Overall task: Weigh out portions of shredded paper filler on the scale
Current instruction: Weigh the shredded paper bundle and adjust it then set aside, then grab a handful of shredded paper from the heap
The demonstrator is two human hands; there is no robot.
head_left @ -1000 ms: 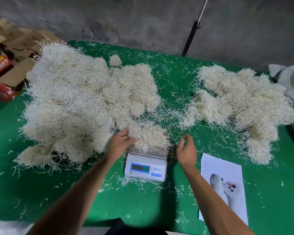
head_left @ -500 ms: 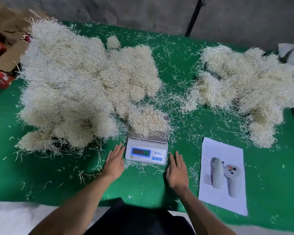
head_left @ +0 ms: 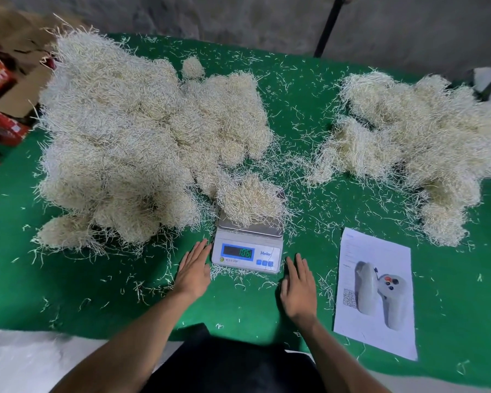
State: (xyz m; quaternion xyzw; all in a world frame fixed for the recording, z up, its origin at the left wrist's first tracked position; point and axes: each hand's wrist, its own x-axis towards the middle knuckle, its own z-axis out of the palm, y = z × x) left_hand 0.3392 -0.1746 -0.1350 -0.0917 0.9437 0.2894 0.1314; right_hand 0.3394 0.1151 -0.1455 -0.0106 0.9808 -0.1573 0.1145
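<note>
While flanking scale (head_left: 247,252), left hand (head_left: 194,269), right hand (head_left: 298,287) flat.

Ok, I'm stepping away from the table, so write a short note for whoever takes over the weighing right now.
Left hand: open, flat on the green cloth just left of the scale, holding nothing.
Right hand: open, flat on the cloth to the scale's right, holding nothing.
A portion of shredded paper sits on the scale's platform; the display seems to read 105, though I can't be sure.
Big pile lies to the left, the smaller pile to the right.
Left: check the reading, adjust the portion if needed, move it off, then load the next.
</note>
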